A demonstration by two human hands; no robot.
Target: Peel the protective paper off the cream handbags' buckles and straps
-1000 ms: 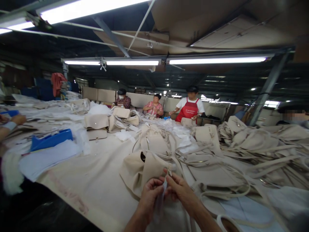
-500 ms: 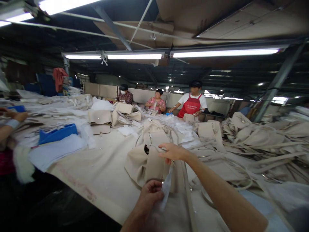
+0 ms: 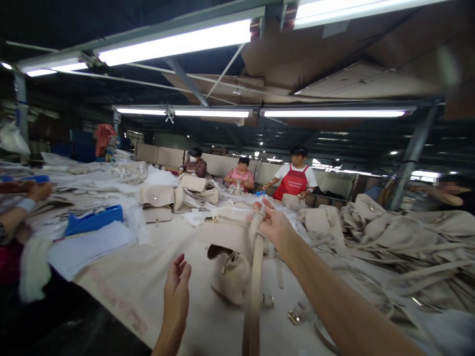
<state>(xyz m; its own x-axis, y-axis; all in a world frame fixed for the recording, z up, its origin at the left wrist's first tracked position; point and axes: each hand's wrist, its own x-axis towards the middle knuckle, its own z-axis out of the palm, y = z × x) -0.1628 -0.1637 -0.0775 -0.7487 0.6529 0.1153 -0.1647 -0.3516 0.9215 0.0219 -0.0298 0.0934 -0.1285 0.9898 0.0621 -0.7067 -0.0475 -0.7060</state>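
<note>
A beige bag (image 3: pixel 230 237) hangs tilted over the table, its flap toward the far side and a dark opening showing beneath. My right hand (image 3: pixel 272 222) is closed around the top of its strap (image 3: pixel 254 282), which runs down toward me. To the left of the bag, my left hand (image 3: pixel 177 282) is raised with thumb and fingers apart, touching nothing. Metal buckles (image 3: pixel 294 316) lie on the table below my right forearm.
A pile of beige bags and straps (image 3: pixel 389 227) covers the right side. On the left are a blue tray (image 3: pixel 94 221), white sheets (image 3: pixel 89 249) and a co-worker's hands (image 3: pixel 37 192). Several people work across the table, one in a red apron (image 3: pixel 293 182).
My left hand has let go of a white strip at the bag and moved left. My right hand has moved from the bag's flap to its strap, and the bag has turned and lifted.
</note>
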